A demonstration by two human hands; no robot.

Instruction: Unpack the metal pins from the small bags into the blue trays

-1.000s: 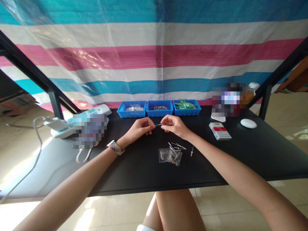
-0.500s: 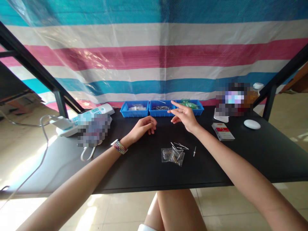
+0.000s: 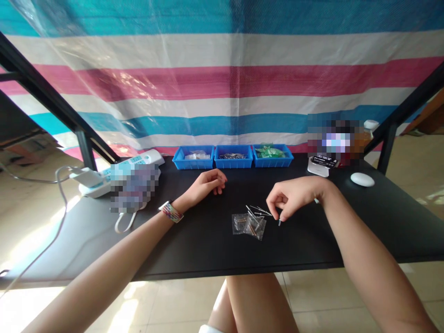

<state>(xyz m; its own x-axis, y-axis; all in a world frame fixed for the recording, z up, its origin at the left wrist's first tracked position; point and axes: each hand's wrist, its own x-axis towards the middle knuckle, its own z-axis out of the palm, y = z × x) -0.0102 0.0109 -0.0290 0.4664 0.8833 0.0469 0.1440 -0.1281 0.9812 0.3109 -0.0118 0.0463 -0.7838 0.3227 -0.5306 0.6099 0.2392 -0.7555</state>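
Note:
My right hand (image 3: pixel 293 198) hovers low over the black table (image 3: pixel 194 245), its thumb and forefinger pinched on a small metal pin (image 3: pixel 279 222) that stands on end under the fingertips. Just left of it lie several thin loose pins (image 3: pixel 258 211) and two small clear bags (image 3: pixel 249 225) with brass parts inside. My left hand (image 3: pixel 207 181) rests on the table with its fingers loosely curled and nothing visible in them; a patterned band (image 3: pixel 169 212) circles that wrist. Three blue bins stand at the back: left (image 3: pixel 193 163), middle (image 3: pixel 233 162) with metal pins, right (image 3: pixel 272 161) with green pieces.
A white and blue power strip (image 3: pixel 104 178) with a plug and cable lies at the left, a blurred patch and a white strap loop (image 3: pixel 121 223) beside it. A white oval object (image 3: pixel 362 179) and a small black-topped box (image 3: pixel 324 164) sit at the right. Black frame legs flank the table.
Both hands pinched a thin pin a second ago. My right hand then reached to the middle bin, and has come back down to the small pin on the table. My left hand settled on the table.

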